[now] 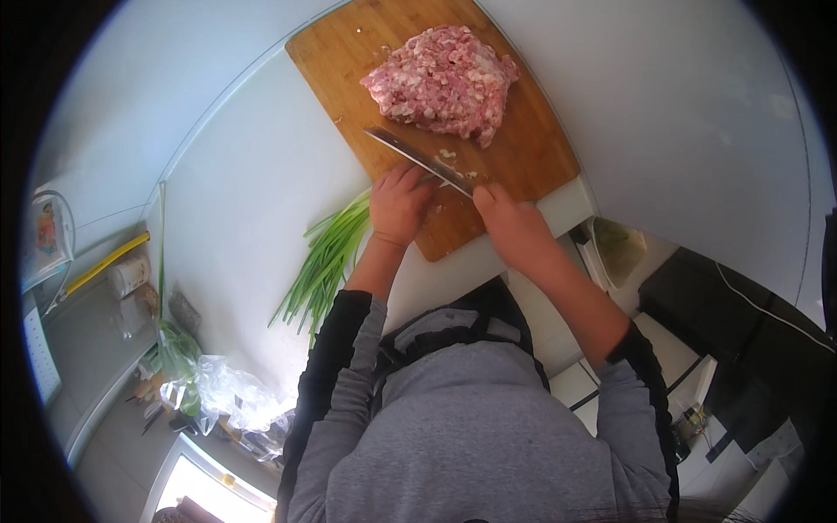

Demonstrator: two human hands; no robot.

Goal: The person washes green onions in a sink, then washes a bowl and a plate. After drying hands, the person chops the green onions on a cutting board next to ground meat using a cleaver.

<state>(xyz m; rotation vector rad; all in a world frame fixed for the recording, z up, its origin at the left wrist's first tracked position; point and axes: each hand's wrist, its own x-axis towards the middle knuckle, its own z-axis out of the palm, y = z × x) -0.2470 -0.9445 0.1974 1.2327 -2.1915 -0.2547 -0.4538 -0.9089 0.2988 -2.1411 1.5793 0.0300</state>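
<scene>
On a wooden cutting board (543,150) lies a large heap of minced meat (444,82). My right hand (510,219) grips a kitchen knife (418,157) by its handle, the blade slanting up and left below the meat. Close to the blade, my left hand (400,201) holds a bunch of green onions (330,261) against the board's lower left edge. The green leaves trail off the board onto the white surface. Small pale pieces (448,154) lie on the board beside the blade. My left fingertips are partly hidden by the knife.
Clear plastic bags (239,392) and leafy greens (178,353) are at lower left. Further left are a yellow strip (108,261) and a jar-like container (129,276). A container with greenish contents (614,245) stands right of my right forearm, near a white cable (765,310).
</scene>
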